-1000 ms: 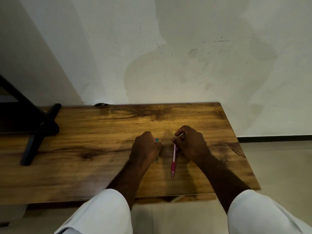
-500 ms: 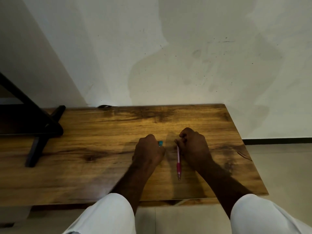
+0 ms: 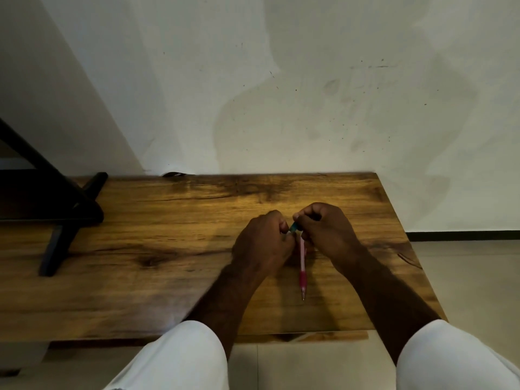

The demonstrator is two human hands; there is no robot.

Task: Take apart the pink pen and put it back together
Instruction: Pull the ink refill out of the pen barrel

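My fingers (image 3: 305, 218) on the right hand (image 3: 327, 232) are curled tight around the top end of the pink pen (image 3: 302, 266), and the left hand (image 3: 263, 243) is bunched into a loose fist just beside it, its fingertips pressed toward a small teal piece (image 3: 294, 227) that shows in the gap between my two hands. I cannot tell which hand actually has hold of that teal piece, or whether it is joined to the pen. The pen hangs down from my right hand toward me: a slim pale pink barrel, then a darker, deeper pink grip section, then a thin pointed tip at its near end. It sits over the wooden bench (image 3: 168, 249), in the right half of it, with its shadow on the wood beside it. Whether the tip touches the bench I cannot make out. Far to the left of the pen, a black stand (image 3: 64, 218) rests on the bench.
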